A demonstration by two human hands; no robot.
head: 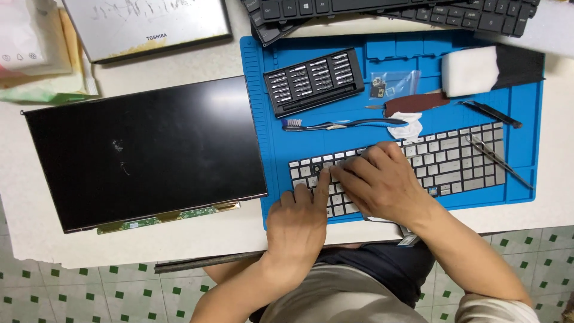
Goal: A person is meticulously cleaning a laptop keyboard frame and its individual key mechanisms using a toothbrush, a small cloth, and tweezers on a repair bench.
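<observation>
Blue mat (520, 113) on the white surface (36, 227): holds the silver keyboard (454, 158) at its near edge. Your left hand (297, 222) presses one extended finger on a key, other fingers curled, grasping nothing. Your right hand (382, 182) lies over the keys; it may pinch something small, but I cannot tell. Beside the mat: black screen panel (143, 149). Above the keyboard: toothbrush (341, 124), bit set (314, 81).

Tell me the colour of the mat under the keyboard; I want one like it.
Bright blue. The mat shows clearly in the head view, beneath the silver-grey keyboard.
</observation>
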